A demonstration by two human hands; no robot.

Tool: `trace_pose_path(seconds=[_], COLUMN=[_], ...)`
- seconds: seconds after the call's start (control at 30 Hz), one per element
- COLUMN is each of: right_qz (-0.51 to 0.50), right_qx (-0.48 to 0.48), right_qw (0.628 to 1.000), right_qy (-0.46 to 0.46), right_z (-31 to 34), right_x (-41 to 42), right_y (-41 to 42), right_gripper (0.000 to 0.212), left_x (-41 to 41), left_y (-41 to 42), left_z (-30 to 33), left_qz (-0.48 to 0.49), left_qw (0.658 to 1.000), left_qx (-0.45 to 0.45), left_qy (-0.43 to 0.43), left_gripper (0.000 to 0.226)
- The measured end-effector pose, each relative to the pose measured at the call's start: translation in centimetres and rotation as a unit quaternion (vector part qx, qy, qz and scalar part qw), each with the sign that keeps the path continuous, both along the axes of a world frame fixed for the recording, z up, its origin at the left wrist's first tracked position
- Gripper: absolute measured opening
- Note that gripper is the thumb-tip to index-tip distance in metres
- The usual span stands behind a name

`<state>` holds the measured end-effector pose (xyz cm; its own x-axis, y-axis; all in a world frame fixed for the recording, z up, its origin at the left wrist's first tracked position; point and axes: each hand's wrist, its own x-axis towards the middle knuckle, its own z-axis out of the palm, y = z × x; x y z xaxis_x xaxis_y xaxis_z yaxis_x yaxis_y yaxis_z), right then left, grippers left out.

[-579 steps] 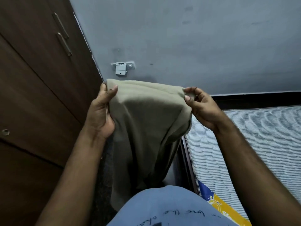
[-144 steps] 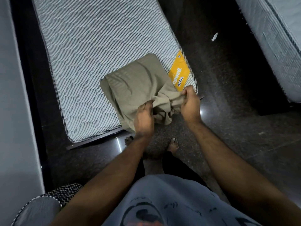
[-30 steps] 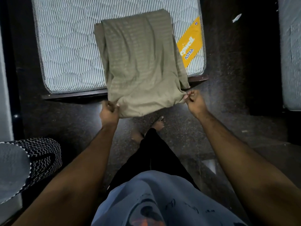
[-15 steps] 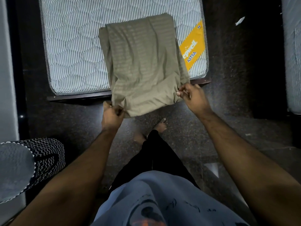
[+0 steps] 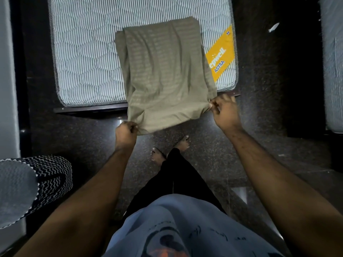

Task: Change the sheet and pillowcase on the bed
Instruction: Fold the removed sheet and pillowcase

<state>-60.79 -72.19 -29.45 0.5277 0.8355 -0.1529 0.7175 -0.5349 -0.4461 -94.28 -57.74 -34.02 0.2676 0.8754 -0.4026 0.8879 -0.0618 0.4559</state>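
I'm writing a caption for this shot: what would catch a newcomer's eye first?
The folded olive sheet lies on the foot of the bare striped mattress, its near edge hanging past the bed. The left hand and right hand each hold a near corner in a tight grip. An orange label marks the mattress's right corner.

I'm standing barefoot in a bedroom, at the foot of a bare striped mattress (image 5: 89, 58) with its yellow brand label (image 5: 220, 54) showing, sitting on a low dark bed frame (image 5: 89, 110). Dark speckled stone floor (image 5: 259, 117) underfoot, a second mattress (image 5: 334, 71) just off to my right.
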Motion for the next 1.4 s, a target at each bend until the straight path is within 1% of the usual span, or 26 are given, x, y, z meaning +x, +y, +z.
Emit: trace_pose_path(seconds=[0.07, 0.1, 0.17, 0.23, 0.3, 0.43, 0.5, 0.57, 0.6, 0.7, 0.73, 0.8, 0.83, 0.93, 0.97, 1.0, 1.07, 1.13, 1.2, 1.33, 1.37, 1.4], right_qz=[-0.023, -0.039, -0.086, -0.136, -0.162, -0.101, -0.076, -0.081, -0.093, -0.137, -0.15, -0.172, -0.187, -0.237, -0.237, -0.229, -0.205, -0.186, -0.192, -0.231, -0.234, -0.22], right_qx=[-0.012, 0.004, 0.071, 0.156, 0.212, 0.23, 0.23, 0.222, 0.211, 0.189, 0.188, 0.198, 0.209, 0.254, 0.258, 0.254, 0.234, 0.215, 0.208, 0.226, 0.223, 0.219], right_qw=[1.0, 0.999, 0.993, 0.976, 0.961, 0.967, 0.969, 0.97, 0.97, 0.963, 0.957, 0.942, 0.929, 0.863, 0.851, 0.846, 0.85, 0.863, 0.871, 0.859, 0.865, 0.886], right_qy=[-0.016, -0.011, 0.034, 0.074, 0.074, 0.04, 0.039, 0.058, 0.075, 0.139, 0.162, 0.209, 0.242, 0.367, 0.392, 0.409, 0.425, 0.418, 0.403, 0.399, 0.385, 0.345], right_z=[-0.4, -0.5, 0.2, 1.4, 2.7, 4.9, 5.5, 5.1, 4.6, 3.7, 3.5, 3.1, 2.9, 2.5, 2.4, 2.5, 2.6, 2.5, 2.4, 1.7, 1.6, 1.3], right_x=[0.3, 0.4, 0.0, -0.6, -0.9, -0.5, -0.2, 0.2, 0.3, 0.0, -0.2, -0.3, -0.3, 0.1, 0.3, 0.6, 1.1, 1.5, 1.8, 1.5, 1.3, 1.2], right_y=[-0.4, -0.6, -0.7, -0.4, 0.4, 2.3, 3.1, 3.7, 3.9, 3.7, 3.7, 3.8, 3.9, 3.9, 3.7, 3.5, 3.1, 2.7, 2.4, 2.2, 2.3, 2.4], right_gripper=[0.008, 0.011, 0.014, 0.013, 0.013, 0.007, 0.006, 0.007, 0.008, 0.022, 0.023, 0.019, 0.016, 0.004, 0.005, 0.008, 0.015, 0.022, 0.024, 0.022, 0.023, 0.025], left_x=[0.1, 0.2, 0.6, 1.2, 1.8, 1.8, 1.6, 1.6, 1.6, 1.7, 1.8, 2.0, 2.1, 2.1, 2.0, 1.9, 1.6, 1.5, 1.5, 1.6, 1.6, 1.5], left_y=[-0.1, -0.1, -0.3, -0.6, -0.6, -0.6, -0.6, -0.6, -0.7, -0.7, -0.7, -0.7, -0.7, -0.7, -0.7, -0.6, -0.7, -0.8, -1.1, -1.3, -1.2, -1.1], left_z=[0.1, 0.1, 0.2, 0.4, 0.8, 1.0, 1.2, 1.4, 1.5, 1.7, 1.7, 1.8, 1.8, 1.6, 1.4, 1.3, 0.9, 0.7, 0.7, 0.5, 0.4, 0.3], left_qz=[0.068, 0.095, 0.122, 0.135, 0.146, 0.154, 0.171, 0.171, 0.169, 0.174, 0.176, 0.178, 0.179, 0.186, 0.192, 0.195, 0.195, 0.191, 0.185, 0.173, 0.175, 0.18], left_qw=[0.998, 0.995, 0.992, 0.989, 0.986, 0.982, 0.979, 0.979, 0.979, 0.978, 0.978, 0.976, 0.976, 0.974, 0.972, 0.972, 0.972, 0.973, 0.974, 0.978, 0.979, 0.978], left_qx=[-0.003, -0.002, 0.001, 0.016, 0.035, 0.054, 0.058, 0.063, 0.065, 0.056, 0.053, 0.056, 0.059, 0.062, 0.061, 0.06, 0.058, 0.056, 0.059, 0.055, 0.053, 0.054], left_qy=[-0.016, -0.028, -0.045, -0.061, -0.079, -0.092, -0.092, -0.092, -0.094, -0.101, -0.103, -0.109, -0.111, -0.116, -0.118, -0.119, -0.12, -0.117, -0.112, -0.099, -0.094, -0.085], left_gripper=[0.018, 0.018, 0.017, 0.015, 0.013, 0.014, 0.015, 0.015, 0.015, 0.016, 0.016, 0.017, 0.017, 0.017, 0.017, 0.017, 0.017, 0.017, 0.017, 0.016, 0.016, 0.016])
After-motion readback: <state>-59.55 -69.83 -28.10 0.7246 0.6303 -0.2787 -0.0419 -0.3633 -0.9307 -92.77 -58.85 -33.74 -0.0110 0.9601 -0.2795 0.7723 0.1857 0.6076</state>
